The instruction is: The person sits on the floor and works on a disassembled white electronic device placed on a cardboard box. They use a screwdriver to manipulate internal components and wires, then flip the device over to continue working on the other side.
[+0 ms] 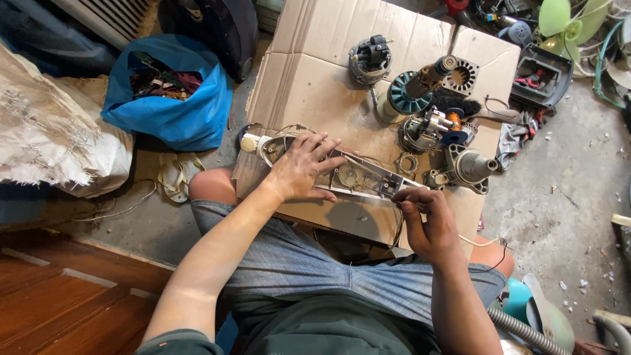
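Opened fan control housing (355, 176): left hand (299, 169) lying spread and pressing it flat, right hand (424, 220) pinching at its end, stripped motor parts (427, 125) sitting beyond, reassembly appearing unfinished.

Dusty concrete floor (559, 197); wooden boards (59, 296) lower left; daylight; blue bag (177, 112) nearby.

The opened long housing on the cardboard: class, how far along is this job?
Done: the long housing lies open, with motor parts spread on the cardboard. In hand: the left hand presses it down while the right hand works at its end. Left: the loose parts remain unassembled.
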